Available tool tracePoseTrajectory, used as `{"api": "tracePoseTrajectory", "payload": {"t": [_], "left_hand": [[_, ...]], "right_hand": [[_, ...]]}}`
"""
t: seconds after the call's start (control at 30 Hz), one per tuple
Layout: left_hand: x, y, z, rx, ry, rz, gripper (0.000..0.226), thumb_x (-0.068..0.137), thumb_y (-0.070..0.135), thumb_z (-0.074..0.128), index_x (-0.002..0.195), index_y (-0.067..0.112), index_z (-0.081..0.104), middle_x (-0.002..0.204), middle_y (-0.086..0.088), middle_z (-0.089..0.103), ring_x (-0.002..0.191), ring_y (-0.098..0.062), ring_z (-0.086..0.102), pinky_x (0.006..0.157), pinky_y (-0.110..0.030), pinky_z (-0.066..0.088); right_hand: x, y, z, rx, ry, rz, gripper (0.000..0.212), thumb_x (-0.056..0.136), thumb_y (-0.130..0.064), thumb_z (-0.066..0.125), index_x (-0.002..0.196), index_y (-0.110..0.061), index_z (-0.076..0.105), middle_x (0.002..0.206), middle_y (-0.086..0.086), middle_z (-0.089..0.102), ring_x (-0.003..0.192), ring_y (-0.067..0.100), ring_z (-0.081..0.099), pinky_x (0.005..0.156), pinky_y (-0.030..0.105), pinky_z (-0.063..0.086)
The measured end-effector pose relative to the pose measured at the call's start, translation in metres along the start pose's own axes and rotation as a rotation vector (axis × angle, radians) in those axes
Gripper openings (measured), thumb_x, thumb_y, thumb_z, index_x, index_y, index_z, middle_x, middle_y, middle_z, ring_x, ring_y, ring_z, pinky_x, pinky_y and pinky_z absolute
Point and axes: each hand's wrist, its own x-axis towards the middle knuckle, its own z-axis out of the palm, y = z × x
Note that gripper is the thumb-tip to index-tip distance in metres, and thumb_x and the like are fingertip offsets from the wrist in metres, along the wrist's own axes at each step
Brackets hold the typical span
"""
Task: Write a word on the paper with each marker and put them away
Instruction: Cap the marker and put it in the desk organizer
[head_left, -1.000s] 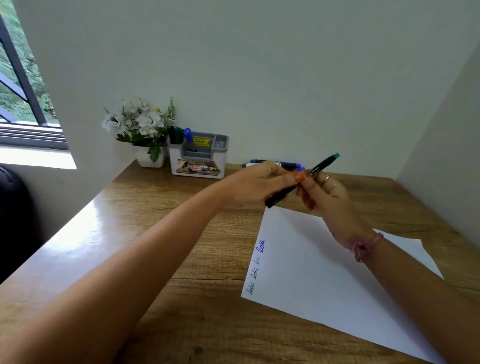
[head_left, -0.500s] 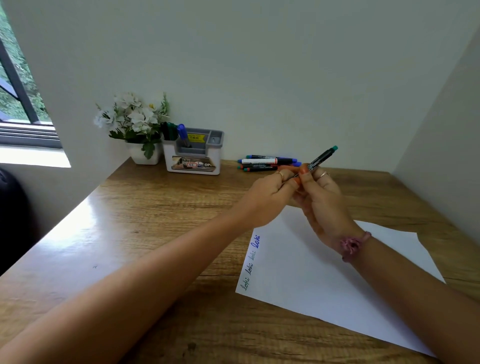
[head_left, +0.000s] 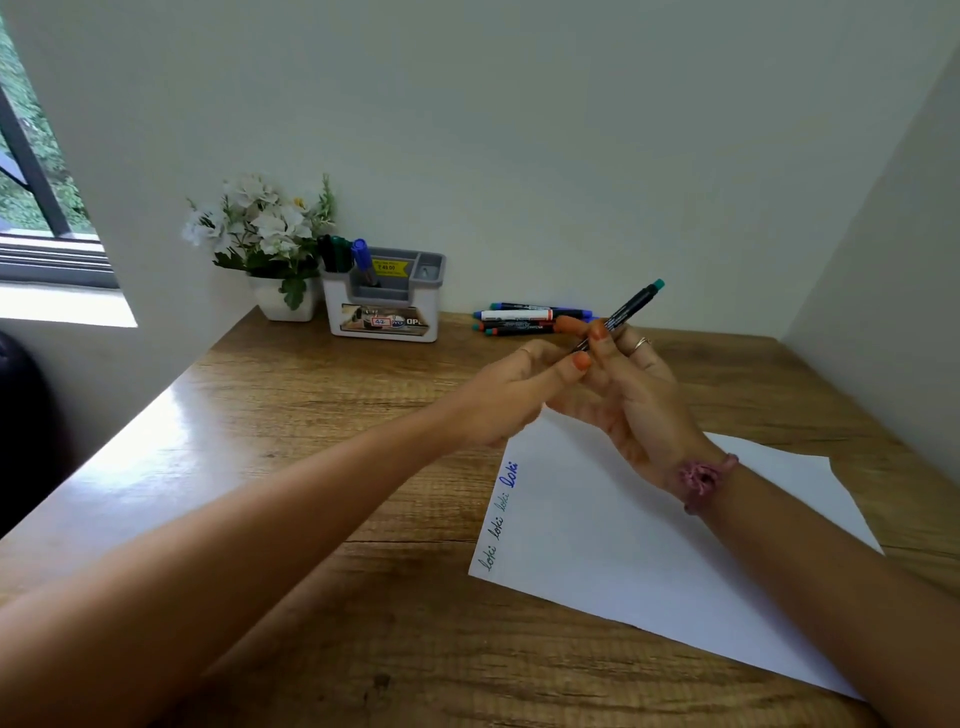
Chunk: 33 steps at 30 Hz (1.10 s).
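Standing in organizer (head_left: 382, 312) – blue marker (head_left: 362, 260), dark markers (head_left: 332, 253)

Desk (head_left: 291, 415): wood-grain surface, semi-gloss, strong window glare along its left side, grain rougher-looking toward the near edge. Paper (head_left: 613, 545): white, matt, smooth, flat. Marker (head_left: 631, 306) in hand: black plastic barrel, slight sheen, teal plastic end. Loose markers (head_left: 519, 319) by the wall: plastic bodies, one white with a printed label. Holder (head_left: 384, 306): white and grey plastic, matt, with glossy paper stickers. Pot (head_left: 283, 304): white, smooth, material unclear. Flowers (head_left: 260, 218): white petals, possibly cloth; cannot tell. Wristband (head_left: 701, 478): pink woven thread. Ring (head_left: 642, 342): shiny metal. Walls: matt paint.
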Motion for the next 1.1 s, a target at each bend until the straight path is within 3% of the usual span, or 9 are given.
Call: {"api": "tracePoseTrajectory", "payload": {"t": [0.1,0.17,0.2,0.33,0.47,0.57,0.67,0.8,1.1], "left_hand": [[-0.013,-0.007,-0.019,0.206,0.061,-0.011,0.068,0.079,0.067,0.043,0.13,0.023,0.037,0.07,-0.003,0.058,0.054,-0.014,0.052,0.049,-0.031,0.041],[-0.019,-0.022,-0.034,0.462,0.126,0.028,0.073,0.079,0.071,0.044,0.133,0.023,0.036,0.111,-0.006,0.063,0.09,-0.016,0.059,0.071,-0.032,0.046],[-0.022,-0.03,-0.04,0.553,0.136,0.047,0.072,0.077,0.073,0.044,0.132,0.026,0.038,0.118,-0.002,0.059,0.099,-0.013,0.056,0.078,-0.03,0.045],[-0.022,-0.049,-0.051,0.82,0.051,0.093,0.044,0.085,0.059,0.049,0.124,0.037,0.051,0.1,0.01,0.064,0.087,-0.008,0.06,0.076,-0.029,0.051],[-0.016,-0.056,-0.055,0.996,-0.044,0.196,0.037,0.093,0.051,0.042,0.13,0.046,0.046,0.076,0.01,0.065,0.058,-0.001,0.046,0.059,-0.026,0.043],[-0.014,-0.058,-0.055,1.047,-0.106,0.227,0.027,0.094,0.049,0.041,0.12,0.053,0.045,0.055,0.011,0.045,0.049,-0.004,0.042,0.05,-0.023,0.03],[-0.009,-0.058,-0.055,1.074,-0.113,0.212,0.027,0.092,0.053,0.039,0.102,0.039,0.06,0.055,0.009,0.045,0.049,-0.007,0.043,0.048,-0.024,0.029],[-0.006,-0.06,-0.055,1.112,-0.123,0.214,0.037,0.092,0.055,0.036,0.116,0.038,0.058,0.056,0.009,0.048,0.049,-0.006,0.044,0.048,-0.022,0.028],[-0.008,-0.056,-0.054,1.04,-0.129,0.207,0.033,0.092,0.048,0.042,0.125,0.049,0.048,0.054,0.014,0.043,0.049,-0.004,0.043,0.049,-0.021,0.028]], "right_hand": [[0.004,-0.002,-0.005,0.03,0.046,-0.031,0.027,0.086,-0.037,0.06,0.105,-0.017,0.06,0.119,0.01,0.065,0.109,0.028,0.061,0.091,0.053,0.05],[0.008,-0.004,-0.01,0.073,0.13,-0.037,0.009,0.09,-0.03,0.058,0.091,-0.021,0.06,0.089,-0.003,0.069,0.083,0.014,0.064,0.071,0.03,0.056],[0.01,-0.005,-0.012,0.107,0.156,-0.026,0.007,0.091,-0.024,0.057,0.085,-0.022,0.06,0.072,-0.008,0.064,0.066,0.007,0.058,0.059,0.021,0.05],[0.009,-0.002,-0.015,0.124,0.064,0.084,0.033,0.092,-0.005,0.049,0.066,-0.021,0.061,0.053,-0.008,0.049,0.046,0.003,0.046,0.043,0.016,0.037],[0.006,0.013,-0.014,-0.086,-0.148,0.131,0.015,0.085,-0.012,0.041,0.082,-0.012,0.056,0.05,0.002,0.051,0.041,0.014,0.048,0.04,0.02,0.037],[0.005,0.019,-0.015,-0.208,-0.317,0.234,0.029,0.077,-0.019,0.04,0.09,-0.004,0.061,0.058,0.009,0.061,0.051,0.018,0.059,0.048,0.022,0.047],[0.011,0.014,-0.016,-0.297,-0.445,0.282,0.023,0.078,-0.012,0.044,0.086,-0.005,0.064,0.065,0.006,0.066,0.06,0.017,0.064,0.055,0.022,0.05],[0.024,0.009,-0.011,-0.502,-0.508,0.143,0.014,0.075,0.003,0.058,0.082,-0.008,0.064,0.06,0.0,0.066,0.055,0.012,0.062,0.054,0.02,0.051],[0.023,0.028,-0.005,-0.616,-0.436,0.03,0.023,0.083,0.017,0.049,0.076,-0.006,0.053,0.049,-0.012,0.061,0.041,0.002,0.052,0.043,0.015,0.041]]}}
